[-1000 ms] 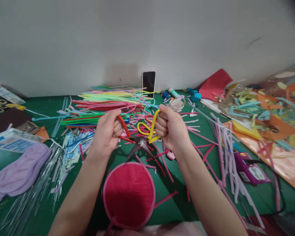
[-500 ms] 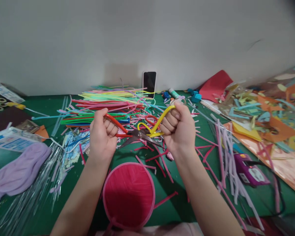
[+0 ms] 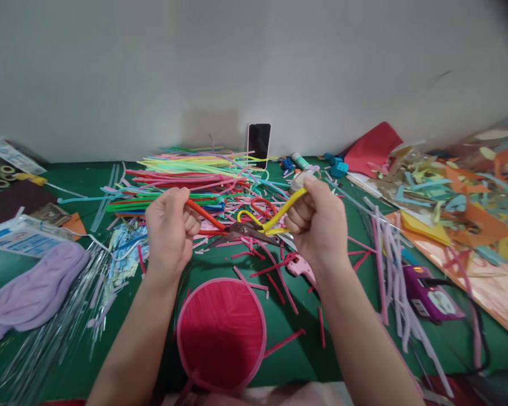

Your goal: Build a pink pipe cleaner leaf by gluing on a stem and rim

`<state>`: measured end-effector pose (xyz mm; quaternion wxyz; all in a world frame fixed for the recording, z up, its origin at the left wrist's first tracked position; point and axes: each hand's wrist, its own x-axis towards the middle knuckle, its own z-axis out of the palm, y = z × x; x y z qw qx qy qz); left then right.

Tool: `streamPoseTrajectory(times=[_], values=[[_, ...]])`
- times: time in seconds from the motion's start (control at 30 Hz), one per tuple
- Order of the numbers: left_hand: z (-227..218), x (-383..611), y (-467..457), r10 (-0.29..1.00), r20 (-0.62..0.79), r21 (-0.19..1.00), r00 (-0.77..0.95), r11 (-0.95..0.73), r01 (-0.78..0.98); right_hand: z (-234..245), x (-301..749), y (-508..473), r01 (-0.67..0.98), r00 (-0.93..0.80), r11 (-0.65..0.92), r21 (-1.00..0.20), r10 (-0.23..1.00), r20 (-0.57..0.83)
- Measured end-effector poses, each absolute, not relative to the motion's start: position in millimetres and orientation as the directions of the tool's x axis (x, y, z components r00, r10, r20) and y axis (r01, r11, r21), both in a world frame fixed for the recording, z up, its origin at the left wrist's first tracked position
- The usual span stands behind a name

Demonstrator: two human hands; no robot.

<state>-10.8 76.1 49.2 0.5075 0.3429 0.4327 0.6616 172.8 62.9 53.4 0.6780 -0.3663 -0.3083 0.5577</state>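
My left hand (image 3: 168, 231) is closed in a fist round a red straw (image 3: 205, 215). My right hand (image 3: 320, 225) is closed round a yellow straw (image 3: 279, 211). The two straws slant down toward each other and meet between my hands, above a pair of scissors (image 3: 241, 232) with red and yellow handle loops lying on the green table (image 3: 88, 349). A round pink woven disc (image 3: 222, 332) lies just in front of my forearms.
A big heap of coloured straws (image 3: 182, 175) lies behind my hands, with a phone (image 3: 258, 142) leaning on the wall. Cut paper scraps (image 3: 457, 197) and a purple glue gun (image 3: 427, 293) are at the right; a lilac cloth (image 3: 29, 293) and packets at the left.
My hands have drawn apart, the left going left and the right going right and slightly up. The red and yellow straws now stretch out flatter between them.
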Motion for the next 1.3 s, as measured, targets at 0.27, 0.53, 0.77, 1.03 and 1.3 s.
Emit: streamPoseTrajectory(times=[0.27, 0.53, 0.77, 1.03, 1.3], values=[[54.7, -19.9, 59.7, 0.951, 0.277, 0.96, -0.139, -0.27, 0.071, 66.6, 174.6, 54.0, -0.114, 0.013, 0.193, -0.975, 0.981, 0.193], [66.3, -22.5, 49.4, 0.873, 0.488, 0.72, 0.008, -0.408, 0.562, 67.4, 179.3, 53.5, 0.433, -0.082, 0.312, -0.846, 0.948, 0.308], [64.4, -11.1, 38.3, 0.714, 0.682, 0.402, 0.157, -0.545, 0.736, 61.3, 170.1, 44.0, 0.617, -0.184, 0.531, -0.581, 0.815, 0.55], [57.4, -6.7, 28.1, 0.665, 0.712, 0.389, 0.225, -0.64, 0.663, 49.7, 162.9, 26.9, 0.705, -0.23, 0.615, -0.352, 0.669, 0.707], [36.6, -9.1, 29.7, 0.46, 0.801, 0.058, 0.384, -0.696, 0.715, 29.8, 151.9, 23.5, 0.721, -0.214, 0.611, -0.328, 0.646, 0.732]])
